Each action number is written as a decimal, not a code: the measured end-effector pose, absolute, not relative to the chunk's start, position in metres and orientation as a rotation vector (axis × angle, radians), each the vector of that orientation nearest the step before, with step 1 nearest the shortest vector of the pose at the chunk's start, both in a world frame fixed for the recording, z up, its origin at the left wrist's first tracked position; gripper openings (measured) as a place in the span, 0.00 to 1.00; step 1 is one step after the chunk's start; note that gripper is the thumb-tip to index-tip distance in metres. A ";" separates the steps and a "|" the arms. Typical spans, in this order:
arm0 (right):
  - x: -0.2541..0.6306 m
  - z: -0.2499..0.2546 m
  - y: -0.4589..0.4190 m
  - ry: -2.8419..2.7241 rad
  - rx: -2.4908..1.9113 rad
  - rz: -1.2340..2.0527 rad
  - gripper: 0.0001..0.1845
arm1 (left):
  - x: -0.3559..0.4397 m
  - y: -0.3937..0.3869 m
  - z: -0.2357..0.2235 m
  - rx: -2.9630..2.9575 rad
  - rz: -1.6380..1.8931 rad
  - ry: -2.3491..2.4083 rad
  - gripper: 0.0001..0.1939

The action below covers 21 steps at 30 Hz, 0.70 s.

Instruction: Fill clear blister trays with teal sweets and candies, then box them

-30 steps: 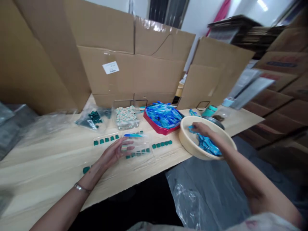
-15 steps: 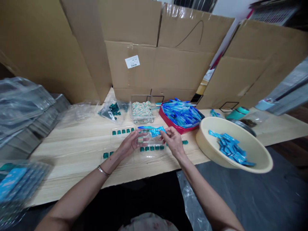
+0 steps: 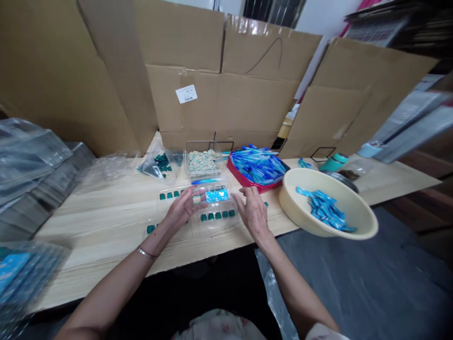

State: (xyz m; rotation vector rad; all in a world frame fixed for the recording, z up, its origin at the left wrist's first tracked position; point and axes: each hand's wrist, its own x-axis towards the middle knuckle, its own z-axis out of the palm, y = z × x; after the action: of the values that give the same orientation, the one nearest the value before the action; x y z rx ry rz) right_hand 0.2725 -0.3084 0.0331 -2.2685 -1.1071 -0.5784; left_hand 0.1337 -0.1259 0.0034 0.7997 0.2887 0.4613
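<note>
A clear plastic case (image 3: 212, 206) is held above the table, its left end gripped by my left hand (image 3: 180, 208). Inside it lies a flat blue packet (image 3: 218, 195) with white marks, and a blue pen-like stick (image 3: 204, 181) runs along its far edge. A small pale striped piece (image 3: 197, 199) shows beside the packet. My right hand (image 3: 253, 215) is at the case's right end with fingers apart and no packet in it; whether its fingertips touch the case I cannot tell. Trays with rows of green square pieces (image 3: 217, 215) lie underneath.
A red tray (image 3: 238, 175) heaped with blue pen-like sticks (image 3: 258, 163) stands behind. A cream basin (image 3: 288, 203) with blue packets (image 3: 327, 211) is at right. Further back are a clear tub (image 3: 202, 163) of pale pieces and a bag (image 3: 161, 165) of green ones. Clear cases (image 3: 31, 165) are stacked left.
My right hand has let go of the blue packet, which now lies flat in the case. Its fingers have spread. My left hand keeps its grip. The view has shifted slightly.
</note>
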 end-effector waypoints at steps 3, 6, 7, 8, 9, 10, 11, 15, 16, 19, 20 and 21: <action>0.300 0.029 -0.348 -1.198 -2.348 -0.456 0.13 | 0.129 -0.123 0.018 0.823 0.494 0.318 0.10; 0.321 0.012 -0.387 -1.509 -2.301 -0.213 0.15 | 0.119 -0.125 0.034 0.853 0.521 0.330 0.10; 0.323 0.004 -0.398 -1.603 -2.276 -0.163 0.20 | 0.115 -0.127 0.039 0.858 0.526 0.340 0.10; 0.322 -0.004 -0.406 -1.676 -2.263 -0.138 0.26 | 0.109 -0.130 0.042 0.859 0.528 0.352 0.11; 0.318 -0.012 -0.412 -1.730 -2.262 -0.133 0.31 | 0.103 -0.134 0.045 0.860 0.528 0.368 0.11; 0.313 -0.019 -0.417 -1.773 -2.266 -0.136 0.34 | 0.096 -0.139 0.046 0.861 0.527 0.386 0.11; 0.307 -0.025 -0.420 -1.803 -2.274 -0.144 0.35 | 0.088 -0.144 0.045 0.862 0.525 0.408 0.11; 0.284 -0.037 -0.430 -1.807 -2.311 -0.243 0.17 | 0.058 -0.169 0.037 0.855 0.535 0.531 0.12; 0.280 -0.037 -0.433 -1.804 -2.310 -0.264 0.14 | 0.051 -0.176 0.034 0.849 0.535 0.563 0.13; 0.275 -0.034 -0.440 -1.845 -2.267 -0.290 0.13 | 0.033 -0.192 0.025 0.842 0.524 0.633 0.14; 0.275 -0.033 -0.443 -1.871 -2.252 -0.291 0.13 | 0.028 -0.196 0.022 0.841 0.521 0.650 0.14; 0.275 -0.031 -0.445 -1.892 -2.242 -0.293 0.13 | 0.023 -0.200 0.018 0.839 0.521 0.668 0.14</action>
State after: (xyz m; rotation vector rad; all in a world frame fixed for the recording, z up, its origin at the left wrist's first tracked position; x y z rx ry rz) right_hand 0.2750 -0.4451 -0.0305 -2.2418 -1.8923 -0.2926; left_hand 0.0232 -0.1998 0.0182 0.8387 0.6681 0.5206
